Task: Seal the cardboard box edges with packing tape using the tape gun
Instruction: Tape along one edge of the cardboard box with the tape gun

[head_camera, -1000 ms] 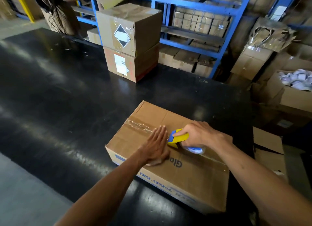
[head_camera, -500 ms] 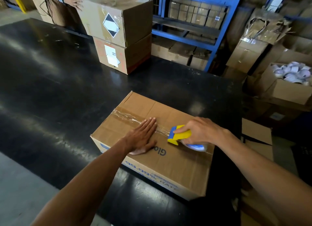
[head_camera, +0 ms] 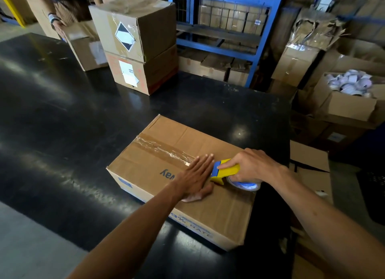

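Note:
A flat cardboard box with blue print lies on the black table. A strip of clear tape runs along its top seam from the far left edge toward the middle. My left hand lies flat on the box top, fingers apart, pressing beside the tape's end. My right hand grips the yellow and blue tape gun, whose roll rests on the box top near the right edge, just right of my left hand.
Two stacked cardboard boxes stand at the table's far side. Another person's hand holds a further box at the far left. Blue shelving and several open cartons crowd the right and back.
The tape gun has moved right along the seam, laying more tape. My left hand followed it to the right, still flat on the box. The other person brought a box to the far left.

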Available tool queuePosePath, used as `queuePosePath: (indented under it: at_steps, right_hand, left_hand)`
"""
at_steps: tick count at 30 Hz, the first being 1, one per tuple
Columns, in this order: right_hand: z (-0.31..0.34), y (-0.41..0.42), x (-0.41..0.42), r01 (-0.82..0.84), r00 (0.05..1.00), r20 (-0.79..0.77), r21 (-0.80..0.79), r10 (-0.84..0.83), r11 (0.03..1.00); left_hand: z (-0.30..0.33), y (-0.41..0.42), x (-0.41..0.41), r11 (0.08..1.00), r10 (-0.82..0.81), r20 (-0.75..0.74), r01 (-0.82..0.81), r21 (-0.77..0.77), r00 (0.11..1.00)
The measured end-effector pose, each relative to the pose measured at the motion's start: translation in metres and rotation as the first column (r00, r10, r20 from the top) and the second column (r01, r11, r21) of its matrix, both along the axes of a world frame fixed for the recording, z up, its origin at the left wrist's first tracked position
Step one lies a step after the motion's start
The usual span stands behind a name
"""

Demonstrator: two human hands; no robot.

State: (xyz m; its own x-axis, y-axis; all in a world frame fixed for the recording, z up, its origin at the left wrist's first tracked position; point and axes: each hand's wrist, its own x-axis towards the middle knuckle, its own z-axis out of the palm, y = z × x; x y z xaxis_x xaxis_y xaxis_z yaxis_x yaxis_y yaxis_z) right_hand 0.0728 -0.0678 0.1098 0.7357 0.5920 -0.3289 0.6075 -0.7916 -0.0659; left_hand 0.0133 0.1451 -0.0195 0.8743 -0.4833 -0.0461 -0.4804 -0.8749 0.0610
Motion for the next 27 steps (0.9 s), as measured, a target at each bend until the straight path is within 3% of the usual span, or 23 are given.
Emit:
queuePosePath:
  at_steps: [6,12,18,23,27]
  right_hand:
    - [-0.002,-0.010,-0.001,-0.009,1.000,-0.027,0.014,0.010,1.000]
    - [0.003,-0.102,-0.011,0.049,0.995,-0.085,-0.091,-0.057,0.995]
    - [-0.007,-0.117,-0.023,0.053,0.998,-0.023,-0.072,-0.054,0.996]
    - [-0.005,-0.122,-0.023,0.062,0.996,-0.062,-0.034,-0.064,0.997]
    - [-0.011,-0.136,-0.030,0.084,0.995,-0.063,0.037,-0.082,0.996]
  left_hand:
    - [-0.002,-0.001,0.002,0.999,-0.002,0.011,0.003,-0.032,1.000]
    - [-0.001,-0.001,0.004,0.999,-0.026,-0.022,0.025,-0.027,0.999]
    - [0.005,-0.019,0.003,0.999,0.008,-0.036,-0.006,0.052,0.999]
    - [-0.005,-0.087,-0.001,0.985,-0.170,0.039,0.171,-0.026,0.985]
    - [-0.007,-0.084,0.002,0.982,-0.189,0.018,0.189,-0.019,0.982]
